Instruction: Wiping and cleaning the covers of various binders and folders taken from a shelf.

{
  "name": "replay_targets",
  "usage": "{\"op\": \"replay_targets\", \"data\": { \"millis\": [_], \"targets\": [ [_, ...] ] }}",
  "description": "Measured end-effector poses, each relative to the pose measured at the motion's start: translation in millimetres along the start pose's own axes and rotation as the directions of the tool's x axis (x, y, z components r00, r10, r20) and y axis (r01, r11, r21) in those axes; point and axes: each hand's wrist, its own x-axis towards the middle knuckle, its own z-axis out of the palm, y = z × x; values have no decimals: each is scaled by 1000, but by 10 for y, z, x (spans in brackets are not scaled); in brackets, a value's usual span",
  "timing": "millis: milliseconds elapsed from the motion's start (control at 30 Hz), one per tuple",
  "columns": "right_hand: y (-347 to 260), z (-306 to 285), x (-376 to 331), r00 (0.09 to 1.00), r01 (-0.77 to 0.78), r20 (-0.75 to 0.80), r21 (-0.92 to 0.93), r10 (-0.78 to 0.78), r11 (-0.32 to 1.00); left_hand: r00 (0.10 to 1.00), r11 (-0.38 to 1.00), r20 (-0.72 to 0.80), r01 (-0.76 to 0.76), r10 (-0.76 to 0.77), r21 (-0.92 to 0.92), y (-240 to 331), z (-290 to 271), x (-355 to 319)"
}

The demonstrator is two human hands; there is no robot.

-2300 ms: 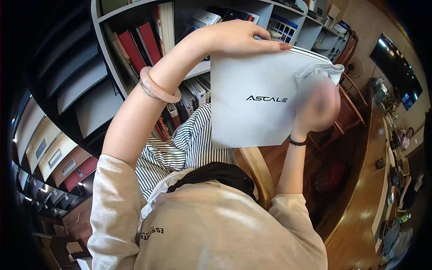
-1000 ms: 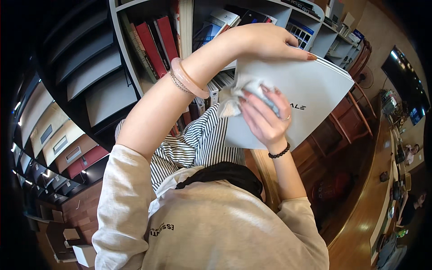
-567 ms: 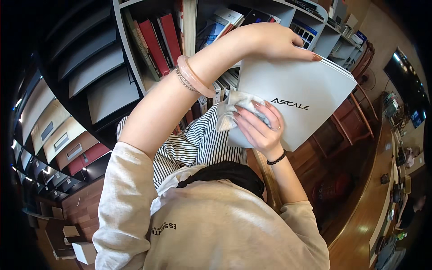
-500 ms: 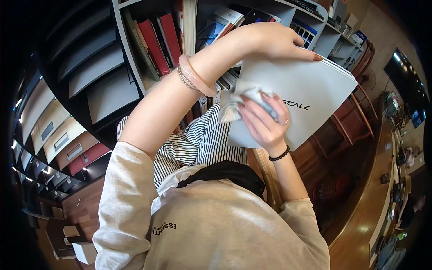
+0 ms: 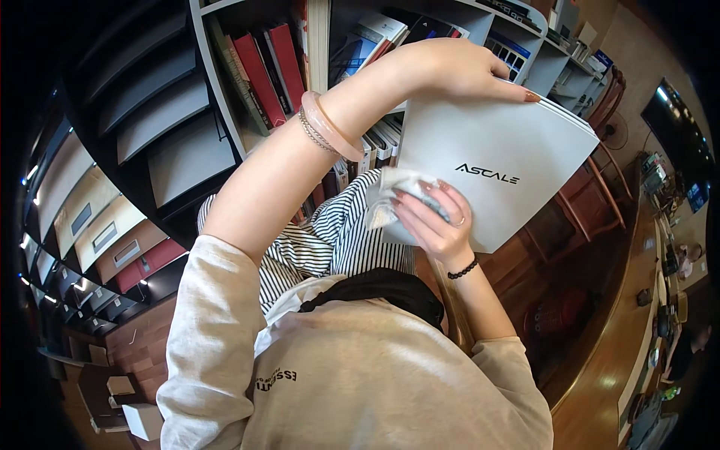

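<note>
Dark shelving [image 5: 127, 142] at far left carries flat sample panels; red binders [image 5: 262, 67] stand upright in the white bookcase [image 5: 217, 90]. Left hand [image 5: 457, 71] is raised, grip closed over the top edge of a white catalogue [image 5: 517, 142], pinching it so the cover hangs facing the person and stays steady. Right hand [image 5: 431, 221] has its grip curled around a crumpled white cloth [image 5: 390, 199], pressed flat against the cover's lower left, near the striped fabric [image 5: 330, 240]. A wooden desk [image 5: 622, 352] curves along the right.
</note>
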Motion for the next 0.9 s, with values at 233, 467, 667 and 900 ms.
{"op": "replay_targets", "data": {
  "millis": [233,467,667,900],
  "targets": [
    [54,-98,317,965,-205,-187,-107,183,973,999,998,50,-1,-2,59,-50,2,54],
    [-229,-10,-353,961,28,268,165,-72,986,1000,1000,-6,-22,22,18,1,-20,-54],
    [-20,-213,-303,979,-19,203,121,-6,993,999,999,46,-4,2,46,-83,12,36],
    [-50,-296,-301,946,-324,-40,-79,322,943,1000,999,30,6,-8,51,-86,58,86]
  ]
}}
